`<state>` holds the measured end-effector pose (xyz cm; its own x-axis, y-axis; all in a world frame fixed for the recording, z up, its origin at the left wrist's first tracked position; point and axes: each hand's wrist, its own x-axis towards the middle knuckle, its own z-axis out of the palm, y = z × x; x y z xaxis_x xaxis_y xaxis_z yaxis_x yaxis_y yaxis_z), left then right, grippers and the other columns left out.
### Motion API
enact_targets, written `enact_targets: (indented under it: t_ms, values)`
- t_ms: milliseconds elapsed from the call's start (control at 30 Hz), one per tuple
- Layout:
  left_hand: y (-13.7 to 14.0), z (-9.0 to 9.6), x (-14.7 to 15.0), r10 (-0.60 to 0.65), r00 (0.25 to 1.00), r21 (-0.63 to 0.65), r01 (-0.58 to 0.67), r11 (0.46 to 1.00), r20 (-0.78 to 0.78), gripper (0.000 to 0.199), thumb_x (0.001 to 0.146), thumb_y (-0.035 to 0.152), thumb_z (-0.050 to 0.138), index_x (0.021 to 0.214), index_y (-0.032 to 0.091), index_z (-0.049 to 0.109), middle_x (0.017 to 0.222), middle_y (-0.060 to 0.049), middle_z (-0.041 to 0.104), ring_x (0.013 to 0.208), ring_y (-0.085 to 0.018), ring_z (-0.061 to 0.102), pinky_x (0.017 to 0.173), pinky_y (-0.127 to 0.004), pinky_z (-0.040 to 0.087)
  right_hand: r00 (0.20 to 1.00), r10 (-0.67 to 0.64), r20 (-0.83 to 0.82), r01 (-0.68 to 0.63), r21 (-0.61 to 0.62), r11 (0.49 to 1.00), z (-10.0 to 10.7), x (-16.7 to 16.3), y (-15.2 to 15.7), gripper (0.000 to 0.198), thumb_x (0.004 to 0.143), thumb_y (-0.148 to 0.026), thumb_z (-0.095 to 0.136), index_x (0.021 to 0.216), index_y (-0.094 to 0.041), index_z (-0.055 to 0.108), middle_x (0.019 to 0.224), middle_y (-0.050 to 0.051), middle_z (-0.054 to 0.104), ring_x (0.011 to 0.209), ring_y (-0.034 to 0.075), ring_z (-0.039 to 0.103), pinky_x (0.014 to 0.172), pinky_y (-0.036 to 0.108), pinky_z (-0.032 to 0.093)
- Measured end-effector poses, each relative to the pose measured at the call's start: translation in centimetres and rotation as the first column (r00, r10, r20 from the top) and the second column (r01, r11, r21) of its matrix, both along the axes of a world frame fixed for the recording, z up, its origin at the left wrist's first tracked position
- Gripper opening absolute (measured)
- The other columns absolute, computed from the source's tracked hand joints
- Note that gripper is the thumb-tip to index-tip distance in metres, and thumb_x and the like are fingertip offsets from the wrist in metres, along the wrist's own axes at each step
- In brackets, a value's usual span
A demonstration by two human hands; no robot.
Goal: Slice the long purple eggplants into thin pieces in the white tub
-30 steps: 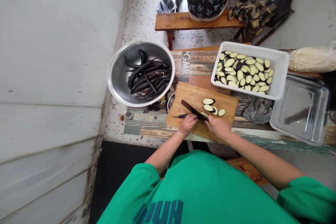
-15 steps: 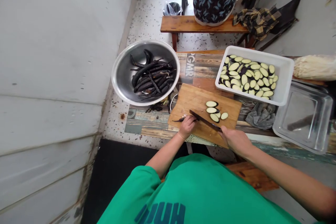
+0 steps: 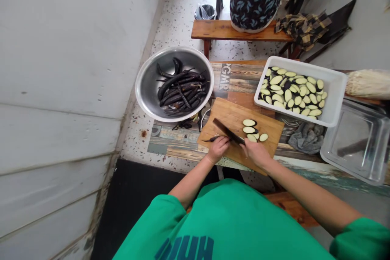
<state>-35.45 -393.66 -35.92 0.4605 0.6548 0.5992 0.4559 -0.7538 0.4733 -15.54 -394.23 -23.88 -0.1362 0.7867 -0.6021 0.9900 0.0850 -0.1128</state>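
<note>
My left hand [image 3: 218,148] is closed over a thin dark eggplant [image 3: 210,139] on the wooden cutting board [image 3: 227,109]; much of it is hidden under my fingers. In my right hand [image 3: 255,152] is a knife [image 3: 227,131], its dark blade slanting up and left just beside the left fingers. Several oval eggplant slices [image 3: 250,130], pale with dark skin, lie on the board above my right hand. Whole eggplants [image 3: 183,93] fill part of the metal bowl at the upper left. More slices lie in a white tub [image 3: 339,85] to the right.
The metal bowl [image 3: 141,93] stands at the board's upper left, with dark trimmings [image 3: 183,124] below it. A grey cloth [image 3: 307,137] and a clear plastic container [image 3: 356,138] are to the right. Across the table, a person in leaf-patterned clothing [image 3: 256,0] is at a wooden bench [image 3: 213,29].
My right hand and the knife have moved left along the eggplant. My left hand keeps its hold on it. The whole view has shifted slightly.
</note>
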Motion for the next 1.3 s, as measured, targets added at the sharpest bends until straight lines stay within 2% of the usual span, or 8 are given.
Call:
enact_targets:
  t_ms: [133, 367, 567, 667, 767, 967, 1100, 1300]
  values:
    - [-0.1, 0.7, -1.2, 0.167, 0.985, -0.059, -0.17, 0.984, -0.044, 0.019, 0.094, 0.017, 0.053, 0.109, 0.018, 0.065, 0.103, -0.009, 0.067, 0.109, -0.02, 0.058, 0.092, -0.039, 0.052, 0.995, -0.084, 0.053, 0.083, 0.008, 0.996, -0.2, 2.3, -0.7, 0.036, 0.098, -0.042, 0.029, 0.107, -0.017, 0.053, 0.086, 0.011, 0.071, 0.076, 0.022, 0.068, 0.056, 0.027, 0.035]
    - [0.4, -0.1, 1.1, -0.043, 0.999, 0.005, 0.043, 0.999, -0.002, 0.02, 0.097, 0.015, 0.045, 0.099, 0.015, 0.065, 0.103, -0.01, 0.069, 0.106, -0.02, 0.06, 0.085, -0.038, 0.056, 0.995, 0.025, 0.098, -0.029, 0.039, 0.999, 2.4, 4.6, -2.3, 0.035, 0.098, -0.04, 0.03, 0.107, -0.016, 0.054, 0.083, 0.011, 0.071, 0.072, 0.021, 0.067, 0.051, 0.026, 0.029]
    - [0.2, -1.4, 1.3, -0.122, 0.992, 0.018, 0.122, 0.992, -0.015, 0.019, 0.095, 0.014, 0.047, 0.09, 0.015, 0.065, 0.105, -0.011, 0.069, 0.105, -0.02, 0.063, 0.086, -0.038, 0.057, 0.987, 0.141, 0.082, -0.14, -0.014, 0.99, 3.6, 6.1, -4.8, 0.033, 0.099, -0.039, 0.029, 0.099, -0.017, 0.054, 0.081, 0.008, 0.071, 0.067, 0.019, 0.067, 0.047, 0.026, 0.023]
    - [0.2, -1.8, 1.3, -0.133, 0.991, 0.027, 0.133, 0.991, 0.008, 0.021, 0.096, 0.014, 0.045, 0.09, 0.013, 0.065, 0.102, -0.012, 0.069, 0.107, -0.02, 0.063, 0.087, -0.038, 0.057, 0.986, 0.149, 0.077, -0.146, -0.052, 0.988, 3.2, 6.3, -4.7, 0.033, 0.099, -0.038, 0.029, 0.099, -0.016, 0.054, 0.078, 0.009, 0.07, 0.067, 0.02, 0.067, 0.048, 0.026, 0.025]
    - [0.3, -1.8, 1.4, -0.123, 0.992, 0.011, 0.122, 0.992, 0.023, 0.023, 0.097, 0.016, 0.043, 0.092, 0.014, 0.065, 0.102, -0.012, 0.069, 0.107, -0.02, 0.063, 0.086, -0.039, 0.058, 0.991, 0.119, 0.065, -0.115, -0.065, 0.991, 2.0, 4.8, -3.2, 0.034, 0.098, -0.039, 0.032, 0.104, -0.015, 0.054, 0.081, 0.012, 0.07, 0.07, 0.022, 0.068, 0.051, 0.027, 0.031]
    - [0.5, -0.7, 1.1, -0.11, 0.994, -0.057, 0.109, 0.992, -0.002, 0.022, 0.098, 0.018, 0.042, 0.099, 0.015, 0.064, 0.105, -0.012, 0.068, 0.105, -0.02, 0.062, 0.085, -0.039, 0.058, 0.999, -0.012, 0.049, 0.009, 0.045, 0.999, -0.5, 1.2, -0.7, 0.038, 0.098, -0.043, 0.028, 0.108, -0.017, 0.055, 0.086, 0.011, 0.07, 0.075, 0.023, 0.068, 0.056, 0.028, 0.037]
    - [0.4, -0.8, 1.1, -0.113, 0.993, -0.043, 0.114, 0.993, 0.009, 0.021, 0.098, 0.018, 0.043, 0.101, 0.015, 0.064, 0.103, -0.012, 0.068, 0.104, -0.02, 0.062, 0.085, -0.038, 0.057, 0.995, -0.064, 0.079, 0.061, 0.038, 0.997, 0.5, 2.5, -2.0, 0.038, 0.098, -0.041, 0.028, 0.107, -0.016, 0.055, 0.084, 0.011, 0.07, 0.072, 0.022, 0.068, 0.054, 0.028, 0.035]
    - [0.2, -1.3, 1.0, -0.108, 0.994, -0.027, 0.108, 0.994, 0.02, 0.022, 0.098, 0.019, 0.043, 0.101, 0.016, 0.065, 0.106, -0.012, 0.068, 0.107, -0.019, 0.061, 0.087, -0.038, 0.057, 0.992, 0.115, 0.044, -0.115, -0.006, 0.993, 3.2, 4.7, -3.5, 0.032, 0.099, -0.038, 0.032, 0.105, -0.016, 0.055, 0.084, 0.011, 0.071, 0.072, 0.021, 0.069, 0.049, 0.027, 0.028]
